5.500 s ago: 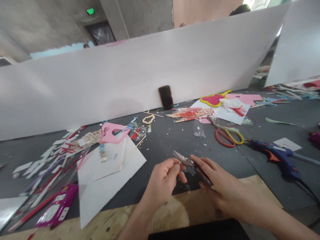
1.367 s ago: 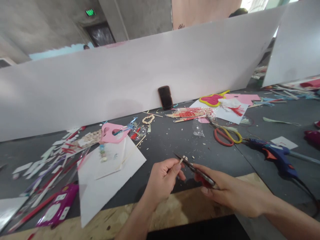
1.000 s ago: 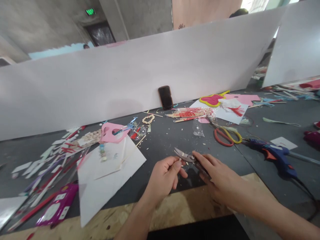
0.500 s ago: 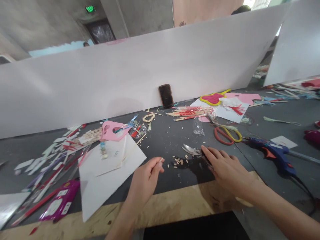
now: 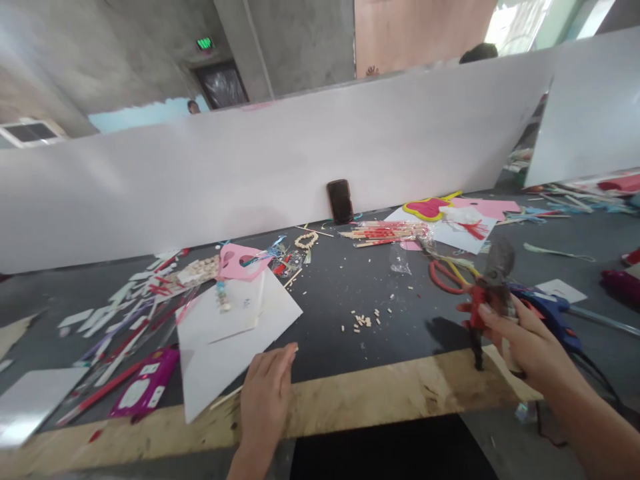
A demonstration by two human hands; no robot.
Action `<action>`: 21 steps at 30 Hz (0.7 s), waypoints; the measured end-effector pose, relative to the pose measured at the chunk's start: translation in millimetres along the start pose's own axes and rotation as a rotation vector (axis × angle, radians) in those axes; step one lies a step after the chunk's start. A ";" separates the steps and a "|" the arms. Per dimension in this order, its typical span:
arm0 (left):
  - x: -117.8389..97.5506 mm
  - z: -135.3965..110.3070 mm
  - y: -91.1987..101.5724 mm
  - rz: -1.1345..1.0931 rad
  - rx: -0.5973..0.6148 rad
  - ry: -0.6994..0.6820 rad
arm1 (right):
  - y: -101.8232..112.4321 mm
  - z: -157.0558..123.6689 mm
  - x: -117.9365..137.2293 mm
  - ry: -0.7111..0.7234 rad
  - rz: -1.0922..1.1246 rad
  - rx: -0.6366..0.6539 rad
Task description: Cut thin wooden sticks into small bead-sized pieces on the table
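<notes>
My left hand [image 5: 265, 393] is closed, its fingers pressed together, near the table's front edge. A thin pale stick [image 5: 226, 400] runs out from behind it to the left, seemingly held in the fingers. Raised at the right, my right hand [image 5: 525, 340] grips pruning shears [image 5: 493, 280] with red handles, blades upward and blurred by motion. Between the hands, several small cut pale pieces [image 5: 364, 321] lie scattered in a loose pile on the dark tabletop [image 5: 330, 360].
White paper [image 5: 200, 373] and a purple packet [image 5: 145, 387] lie left. A phone [image 5: 340, 201] leans on the white partition [image 5: 225, 180]. Bagged red-and-tan sticks [image 5: 385, 232], orange-and-yellow scissors [image 5: 445, 277] and a blue glue gun [image 5: 555, 313] occupy the right.
My right hand has lifted the shears off the table, moving right and turning the blades upward. My left hand has moved left and down, away from the cut pieces.
</notes>
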State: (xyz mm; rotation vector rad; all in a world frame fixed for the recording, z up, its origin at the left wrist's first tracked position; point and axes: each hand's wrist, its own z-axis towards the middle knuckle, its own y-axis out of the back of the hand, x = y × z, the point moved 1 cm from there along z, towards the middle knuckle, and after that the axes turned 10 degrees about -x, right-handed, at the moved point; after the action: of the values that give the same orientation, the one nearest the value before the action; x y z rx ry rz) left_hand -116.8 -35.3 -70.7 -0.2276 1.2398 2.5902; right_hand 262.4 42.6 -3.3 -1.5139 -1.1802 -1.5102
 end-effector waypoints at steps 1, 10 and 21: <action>-1.0 -0.1 -0.1 0.009 -0.012 -0.001 | 1.1 -1.2 -4.3 -0.050 0.077 -0.047; -5.5 4.3 -4.7 0.011 0.024 0.048 | -0.5 -3.1 -22.8 -0.085 0.278 -0.169; -7.7 6.2 -3.5 0.002 0.016 0.041 | -0.3 -12.0 -9.6 -0.064 0.277 -0.166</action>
State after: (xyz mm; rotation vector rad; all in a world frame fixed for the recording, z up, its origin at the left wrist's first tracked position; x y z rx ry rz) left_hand -108.6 -29.6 -67.5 -0.2774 1.2748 2.5890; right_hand 258.5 30.4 -11.8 -1.7670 -0.8536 -1.4072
